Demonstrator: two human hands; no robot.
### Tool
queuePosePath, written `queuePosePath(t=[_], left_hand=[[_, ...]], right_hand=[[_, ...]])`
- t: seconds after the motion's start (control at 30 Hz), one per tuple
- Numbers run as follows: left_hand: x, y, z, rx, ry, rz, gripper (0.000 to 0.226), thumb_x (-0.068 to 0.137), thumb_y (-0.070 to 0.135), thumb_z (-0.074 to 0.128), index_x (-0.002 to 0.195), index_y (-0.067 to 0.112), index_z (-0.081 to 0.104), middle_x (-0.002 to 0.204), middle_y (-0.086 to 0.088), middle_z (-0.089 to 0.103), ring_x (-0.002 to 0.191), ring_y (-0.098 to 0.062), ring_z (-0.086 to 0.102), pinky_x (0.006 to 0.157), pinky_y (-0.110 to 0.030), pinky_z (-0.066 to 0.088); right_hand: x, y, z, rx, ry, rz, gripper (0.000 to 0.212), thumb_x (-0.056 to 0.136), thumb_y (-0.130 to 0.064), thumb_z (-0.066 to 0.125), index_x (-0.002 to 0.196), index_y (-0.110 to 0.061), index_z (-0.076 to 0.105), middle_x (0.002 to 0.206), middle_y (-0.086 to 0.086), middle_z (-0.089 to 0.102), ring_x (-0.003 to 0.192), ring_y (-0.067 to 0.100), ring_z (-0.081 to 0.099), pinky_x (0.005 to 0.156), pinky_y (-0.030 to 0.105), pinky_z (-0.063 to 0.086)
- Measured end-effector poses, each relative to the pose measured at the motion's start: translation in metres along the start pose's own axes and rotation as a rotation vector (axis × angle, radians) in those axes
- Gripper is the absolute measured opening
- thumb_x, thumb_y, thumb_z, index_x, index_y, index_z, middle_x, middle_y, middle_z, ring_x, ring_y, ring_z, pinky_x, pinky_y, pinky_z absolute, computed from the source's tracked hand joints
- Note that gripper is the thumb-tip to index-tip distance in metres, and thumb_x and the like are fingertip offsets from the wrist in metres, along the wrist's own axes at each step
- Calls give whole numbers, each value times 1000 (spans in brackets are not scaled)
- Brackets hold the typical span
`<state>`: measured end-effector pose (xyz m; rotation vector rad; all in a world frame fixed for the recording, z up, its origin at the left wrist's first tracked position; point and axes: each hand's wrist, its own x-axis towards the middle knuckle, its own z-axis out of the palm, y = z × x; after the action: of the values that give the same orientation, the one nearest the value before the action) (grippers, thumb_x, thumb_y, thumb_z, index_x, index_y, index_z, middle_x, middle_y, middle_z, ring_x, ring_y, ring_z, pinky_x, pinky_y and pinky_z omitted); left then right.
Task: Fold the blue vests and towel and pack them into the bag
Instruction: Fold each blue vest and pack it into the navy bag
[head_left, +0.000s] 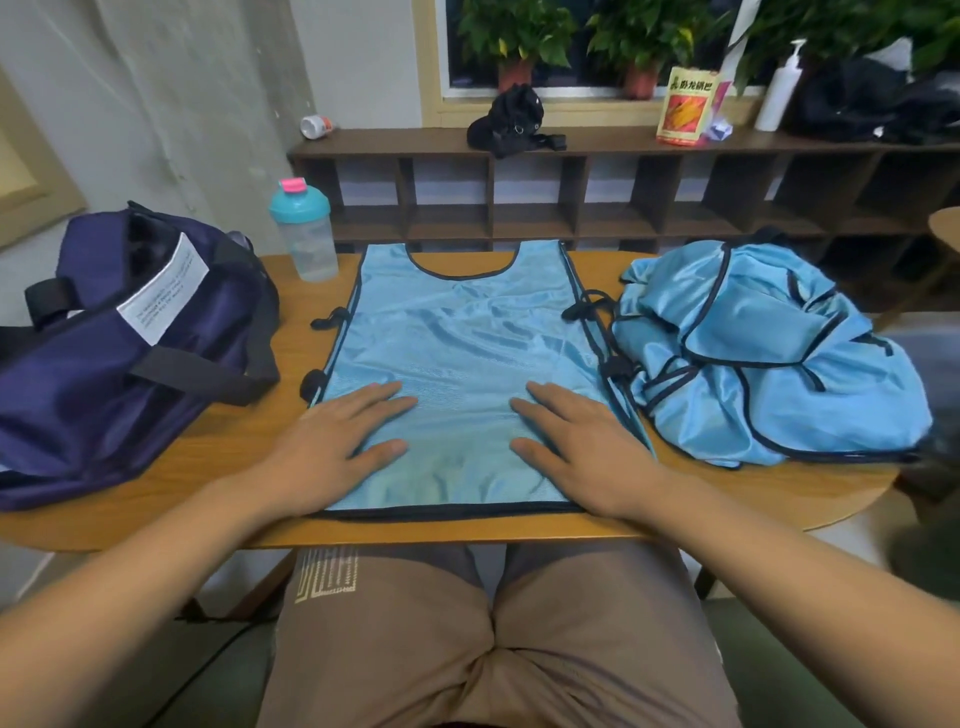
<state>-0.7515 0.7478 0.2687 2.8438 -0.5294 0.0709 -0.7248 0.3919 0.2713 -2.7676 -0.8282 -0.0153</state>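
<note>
Vest (457, 332) lies spread flat on the counter (244, 467), straight in front of the person, with the neck hole at the far edge and the hem along the near edge. Its sides are trimmed in black and carry small ties. The left grip (332, 441) rests palm down on the lower left part of the vest, fingers straight and spread, grasping nothing. The right grip (582, 441) lies the same way on the lower right part, likewise released. The two are apart, fingertips angled toward each other.

A pile (769, 364) of crumpled blue vests sits on the counter just beside the flat vest's right edge. The bag (104, 374) — dark purple, with black straps and a white label (163, 288) — stands at the left end of the counter, near the vest but apart from it. A bottle (306, 234) with a teal lid stands at the far edge, between bag and vest. A dark shelf (571, 176) runs along the wall behind.
</note>
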Motion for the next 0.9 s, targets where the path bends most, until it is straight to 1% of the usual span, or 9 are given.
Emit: queuePosePath(t=[0.13,0.27,0.37,0.47,0.53,0.57,0.63,0.73,0.9], left_hand=[[-14,-3,-6,91,-79,-57,72,92,89,9,159,63,9,171,31,-2,159,4,-6,132,-37,9],[-30,-4,-11,125,-108,-79,74,88,93,4,157,66,0,171,29,-10,159,2,-10,132,-37,6],[-42,-7,-19,128,-153,-97,79,85,97,6,157,66,2,171,29,-10,160,-2,-5,132,-36,8],[-46,-8,-33,145,-186,-118,86,81,101,19,158,63,18,168,31,13,157,-7,17,128,-39,24],[-34,-9,-42,80,-125,-131,79,82,99,29,145,55,47,146,31,39,140,-7,38,118,-40,37],[-24,-9,-43,18,-61,-119,72,84,95,34,134,48,57,134,29,46,131,-7,45,115,-40,40],[-3,-9,-38,-45,72,-75,54,93,78,43,124,38,63,126,21,50,127,-12,50,112,-40,42],[28,-7,-24,-59,179,-98,42,103,54,52,140,34,54,146,14,47,139,-18,47,115,-42,41],[60,-18,-4,-64,108,-221,67,103,66,42,162,35,35,174,8,23,161,-16,18,129,-42,22]], right_hand=[[-14,0,-6,-7,-27,66,88,95,-81,13,168,-33,23,177,-5,13,164,18,7,133,40,10],[-30,5,-11,-37,-50,194,113,81,-91,-5,170,-24,16,178,1,6,164,20,3,133,39,5],[-42,0,-17,-41,-83,259,103,93,-83,14,170,-15,14,178,4,7,164,20,4,133,37,7],[-45,-13,-25,-155,-40,245,83,104,-69,36,163,-10,31,169,10,33,155,29,32,126,41,29],[-33,-24,-32,-203,59,195,64,105,-60,43,147,-12,49,147,8,55,136,32,52,110,45,44],[-23,-27,-34,-190,104,168,60,106,-57,44,147,-13,51,145,7,57,133,32,54,108,46,46],[1,-32,-35,-112,139,133,64,109,-53,40,160,-14,39,160,7,47,147,29,44,118,47,40],[46,-34,-27,-26,106,98,69,112,-53,34,169,-15,20,175,8,22,161,26,20,129,45,23],[96,-13,-2,-34,36,176,74,111,-61,23,170,-18,13,178,7,8,164,25,4,132,43,8]])
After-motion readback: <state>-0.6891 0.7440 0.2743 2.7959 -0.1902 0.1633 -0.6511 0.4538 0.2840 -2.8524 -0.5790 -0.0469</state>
